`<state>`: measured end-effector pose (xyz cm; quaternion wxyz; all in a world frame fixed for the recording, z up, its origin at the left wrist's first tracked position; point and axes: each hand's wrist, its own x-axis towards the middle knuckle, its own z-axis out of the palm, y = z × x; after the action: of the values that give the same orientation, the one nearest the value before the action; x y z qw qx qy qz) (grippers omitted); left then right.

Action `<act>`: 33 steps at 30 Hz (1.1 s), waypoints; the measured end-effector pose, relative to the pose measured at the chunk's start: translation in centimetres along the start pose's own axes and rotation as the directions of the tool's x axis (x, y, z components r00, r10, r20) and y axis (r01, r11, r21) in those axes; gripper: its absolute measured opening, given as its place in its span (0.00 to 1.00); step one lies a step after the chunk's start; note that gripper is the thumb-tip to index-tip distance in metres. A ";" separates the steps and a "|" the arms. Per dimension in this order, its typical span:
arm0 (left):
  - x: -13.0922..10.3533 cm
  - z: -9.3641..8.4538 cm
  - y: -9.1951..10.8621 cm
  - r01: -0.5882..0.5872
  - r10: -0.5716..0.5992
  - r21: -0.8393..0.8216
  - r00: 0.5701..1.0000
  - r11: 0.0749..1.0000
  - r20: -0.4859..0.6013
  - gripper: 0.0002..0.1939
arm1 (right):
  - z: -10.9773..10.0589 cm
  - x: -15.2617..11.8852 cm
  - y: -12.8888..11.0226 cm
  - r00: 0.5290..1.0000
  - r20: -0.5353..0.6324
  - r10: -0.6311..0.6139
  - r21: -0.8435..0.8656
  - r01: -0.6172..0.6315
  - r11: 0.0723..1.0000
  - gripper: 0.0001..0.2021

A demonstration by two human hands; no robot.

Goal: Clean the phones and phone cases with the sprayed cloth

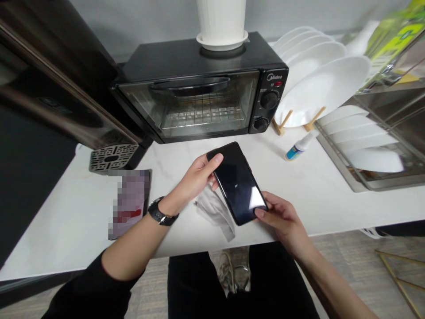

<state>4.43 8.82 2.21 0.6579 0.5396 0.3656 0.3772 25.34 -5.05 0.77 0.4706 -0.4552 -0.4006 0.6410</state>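
A black smartphone (234,181) with a dark, glossy screen is held between both hands above the counter. My left hand (201,175) grips its upper left corner, thumb on the face. At the lower right corner my right hand (277,212) is closed round the edge, thumb also on the front. A crumpled grey cloth (215,212) lies on the counter under the phone, partly hidden by it. To the right stands a small spray bottle (295,150) with a blue label and white top. Left of my forearm lies a flat, partly blurred-out object (133,199).
A black toaster oven (199,106) sits at the back of the white counter (76,226), with a white pot (222,22) on top. White plates (325,84) stand in a wooden rack on the right, beside a sink (345,170) with bowls. A dark dispenser (114,157) stands left.
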 end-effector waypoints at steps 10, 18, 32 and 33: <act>-0.4 0.6 0.2 -0.135 0.134 -0.011 0.987 0.991 -0.091 0.26 | 3.2 1.2 0.3 0.988 -0.117 0.104 0.209 -0.078 0.975 0.25; 1.9 -1.7 -1.1 -0.056 0.070 0.140 0.993 0.989 -0.097 0.32 | 2.4 -1.2 1.8 0.850 -0.318 -0.419 -0.545 0.197 0.815 0.28; 2.4 -1.4 -2.7 -0.197 0.269 0.911 0.958 0.363 0.100 0.19 | 4.4 -1.8 3.2 0.732 0.475 -0.488 -0.736 0.634 0.236 0.14; 2.4 -1.5 -2.7 -0.180 0.258 0.928 0.961 0.325 0.097 0.20 | 3.1 -2.5 3.1 0.760 0.372 -0.533 -0.750 0.584 0.309 0.14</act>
<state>4.46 11.29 -0.88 0.1667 0.8470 0.4604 0.2072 21.99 -8.44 -0.81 0.3747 -0.4362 -0.7986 0.1775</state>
